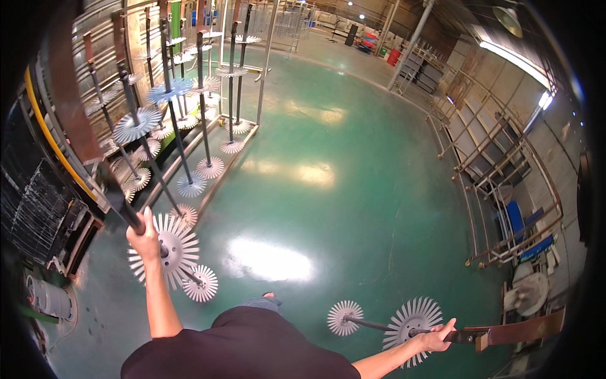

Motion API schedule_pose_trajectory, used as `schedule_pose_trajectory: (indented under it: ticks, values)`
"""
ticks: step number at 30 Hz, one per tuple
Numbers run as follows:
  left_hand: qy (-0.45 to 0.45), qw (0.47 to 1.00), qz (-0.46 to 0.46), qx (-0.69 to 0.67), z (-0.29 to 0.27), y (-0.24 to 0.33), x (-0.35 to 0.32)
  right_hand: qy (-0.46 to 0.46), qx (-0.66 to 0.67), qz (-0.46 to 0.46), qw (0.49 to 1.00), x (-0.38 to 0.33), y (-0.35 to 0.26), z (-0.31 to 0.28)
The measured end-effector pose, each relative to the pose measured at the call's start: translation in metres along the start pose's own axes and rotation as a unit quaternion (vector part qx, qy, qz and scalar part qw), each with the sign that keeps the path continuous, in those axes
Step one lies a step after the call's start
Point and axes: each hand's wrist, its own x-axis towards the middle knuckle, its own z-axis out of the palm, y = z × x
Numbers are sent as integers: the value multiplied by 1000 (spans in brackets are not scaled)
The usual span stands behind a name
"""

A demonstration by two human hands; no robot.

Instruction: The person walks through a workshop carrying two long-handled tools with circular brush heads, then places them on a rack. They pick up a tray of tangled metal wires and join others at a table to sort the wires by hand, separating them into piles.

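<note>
Bright overhead lamps throw white glare patches onto the glossy green floor [353,208], the strongest just ahead of the person's dark torso. A strip light [514,60] up to the right of that floor glows blown-out. Fisheye bending curves the racks beside the floor, and black vignette rings the picture's corners.

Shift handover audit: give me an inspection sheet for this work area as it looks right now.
Surface: glossy green floor, bright light reflections.
Job's things: left rod with toothed discs; right rod with toothed discs, rusty flat end.
Clutter: small grey motor at lower left.
Hands: left hand grips its rod; right hand grips its rod.
Cables: yellow hose along the left wall.
Surroundings: rack of upright disc rods at left; metal frames at right.
</note>
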Motion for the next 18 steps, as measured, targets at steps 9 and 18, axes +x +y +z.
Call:
schedule_pose_trajectory:
  ticks: [9,18]
  values:
    - [18,999,6,38,280,-30,47,-29,58,43,997,29,142,269]
    - [218,968,6,123,421,-75,65,-269,145,115,945,-18,291,657]
